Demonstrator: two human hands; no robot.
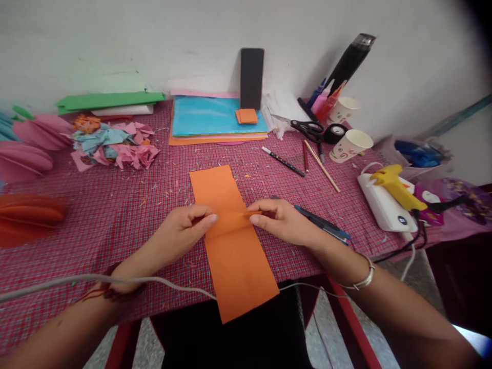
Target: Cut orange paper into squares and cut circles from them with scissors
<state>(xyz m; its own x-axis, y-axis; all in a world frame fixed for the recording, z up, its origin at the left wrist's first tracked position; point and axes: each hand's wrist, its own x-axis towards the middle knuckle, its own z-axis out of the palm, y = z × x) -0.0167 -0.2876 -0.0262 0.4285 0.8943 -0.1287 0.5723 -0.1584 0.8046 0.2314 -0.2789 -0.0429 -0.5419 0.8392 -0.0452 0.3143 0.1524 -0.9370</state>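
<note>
Since it probably needs steadying, left hand [188, 224] and right hand [282, 221] pinch opposite edges of the rectangular orange paper [242, 271].

mid-frame, my left hand [190, 224] and my right hand [282, 221] hold an orange paper [240, 261]; crumpled scraps [115, 145] lie upper left.

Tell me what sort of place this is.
Probably a craft workspace, though whether at home or elsewhere I cannot tell. The orange paper, black-handled scissors and yellow glue gun point to it.
</note>
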